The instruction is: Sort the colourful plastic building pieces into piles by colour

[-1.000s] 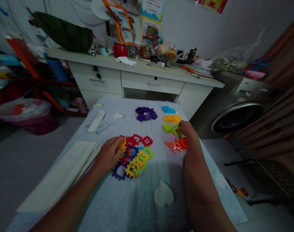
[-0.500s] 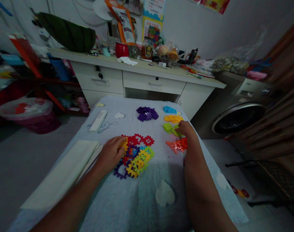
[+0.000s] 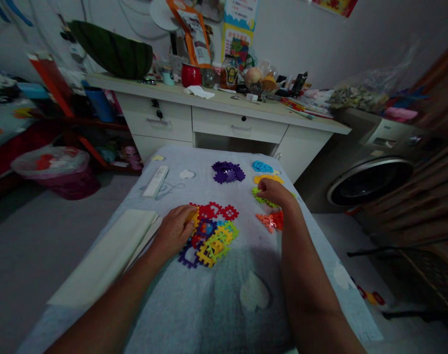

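Note:
My left hand [image 3: 176,227] is closed around yellow plastic interlocking pieces [image 3: 195,219], at the left edge of a mixed pile. That pile has red pieces [image 3: 213,211], a purple frame-shaped piece [image 3: 189,255] and a yellow openwork piece [image 3: 213,246]. Over on the right, my right hand [image 3: 275,191] has curled fingers at the green pieces [image 3: 262,198], covering part of them; what its fingertips hold, if anything, is hidden. Yellow pieces [image 3: 270,179] and blue pieces [image 3: 262,166] lie beyond this hand, orange pieces [image 3: 270,221] nearer.
Purple pieces [image 3: 228,172] are heaped at the table's far middle. A white box [image 3: 156,182] and a folded pale cloth [image 3: 105,255] lie on the left of the cloth-covered table [image 3: 253,329]. A cluttered white desk [image 3: 218,115] stands behind, a washing machine [image 3: 371,167] to the right.
My right hand has shifted left across the green pieces, with its fingers now at their far left side. My left hand stays at the mixed pile. The whole view has swung slightly.

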Motion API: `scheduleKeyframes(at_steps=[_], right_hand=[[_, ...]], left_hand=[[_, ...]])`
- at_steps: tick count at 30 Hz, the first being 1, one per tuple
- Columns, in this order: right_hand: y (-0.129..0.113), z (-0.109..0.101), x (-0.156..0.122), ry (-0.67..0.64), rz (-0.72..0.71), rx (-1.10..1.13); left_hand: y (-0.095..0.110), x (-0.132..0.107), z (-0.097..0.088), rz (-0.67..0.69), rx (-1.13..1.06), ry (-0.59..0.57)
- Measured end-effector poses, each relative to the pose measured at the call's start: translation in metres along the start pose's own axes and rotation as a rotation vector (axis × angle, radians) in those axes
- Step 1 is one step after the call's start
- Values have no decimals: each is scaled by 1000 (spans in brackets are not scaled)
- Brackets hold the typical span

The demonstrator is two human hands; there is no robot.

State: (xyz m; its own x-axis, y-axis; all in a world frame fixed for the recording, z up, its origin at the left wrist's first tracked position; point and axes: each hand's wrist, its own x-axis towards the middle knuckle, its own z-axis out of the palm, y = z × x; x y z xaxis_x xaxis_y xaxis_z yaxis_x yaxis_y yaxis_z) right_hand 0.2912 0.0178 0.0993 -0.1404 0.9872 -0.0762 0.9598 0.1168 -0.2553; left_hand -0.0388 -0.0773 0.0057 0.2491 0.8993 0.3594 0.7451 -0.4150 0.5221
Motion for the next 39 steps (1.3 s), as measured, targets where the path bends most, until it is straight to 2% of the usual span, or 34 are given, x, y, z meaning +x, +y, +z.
scheduleKeyframes(at_steps=[4,7,12,18,22,29,32,35,39], right_hand=[[-52,17,-3,-187,-223,-29],[-78,36,-5,-269,-328,-116],[-87,52,-7,-309,-326,-193],[-86,38,-11,-259,-328,-119],[-68,18,-16,-196,-285,28],[-2,-14,-52,-34,-139,176],[27,-14,-77,-18,-78,195],[49,-6,-102,-23,-32,215],[57,7,-130,-14,23,227]], left_hand=[[1,1,0,-11,-9,2],[2,1,-1,-18,-22,-2],[2,0,0,-10,-37,8],[3,1,0,-11,-41,10],[5,1,-2,-19,-38,-1],[0,1,1,-1,-29,-2],[-2,2,1,18,-34,1],[-1,2,1,15,-39,-9],[2,3,0,6,-54,-26]])
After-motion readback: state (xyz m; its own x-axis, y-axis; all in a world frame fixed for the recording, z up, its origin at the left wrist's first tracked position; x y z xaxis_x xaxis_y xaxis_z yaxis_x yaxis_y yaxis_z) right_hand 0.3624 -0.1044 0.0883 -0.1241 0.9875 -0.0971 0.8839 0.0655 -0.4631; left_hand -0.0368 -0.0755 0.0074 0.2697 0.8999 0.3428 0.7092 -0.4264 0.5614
